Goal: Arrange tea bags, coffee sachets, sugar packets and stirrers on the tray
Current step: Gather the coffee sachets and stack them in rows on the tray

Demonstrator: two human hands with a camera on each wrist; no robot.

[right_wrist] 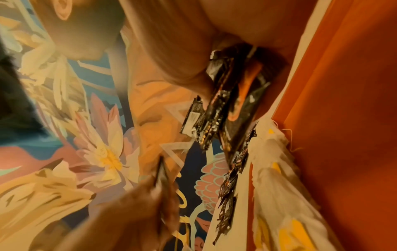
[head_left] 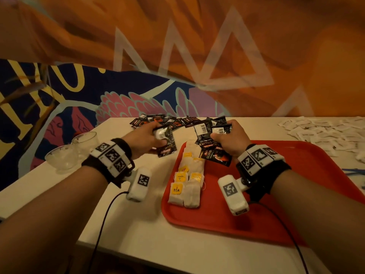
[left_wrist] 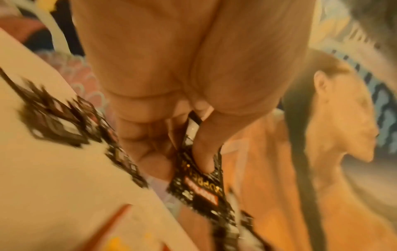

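A red tray (head_left: 286, 204) lies on the white table, with two rows of white tea bags (head_left: 187, 180) with yellow tags along its left side. My left hand (head_left: 146, 137) grips black coffee sachets (head_left: 166, 145) just left of the tray; thumb and fingers pinch these sachets (left_wrist: 199, 183) in the left wrist view. My right hand (head_left: 227, 141) holds a fanned bunch of black coffee sachets (head_left: 213, 149) over the tray's far left corner, and the same bunch (right_wrist: 227, 108) shows in the right wrist view. A pile of coffee sachets (head_left: 177, 121) lies at the table's far edge.
White sugar packets (head_left: 324, 131) are scattered at the far right of the table. Two clear glass bowls (head_left: 73, 151) stand at the left edge. Blue stirrers (head_left: 355, 172) peek in right of the tray. A painted wall rises behind the table (head_left: 138, 224).
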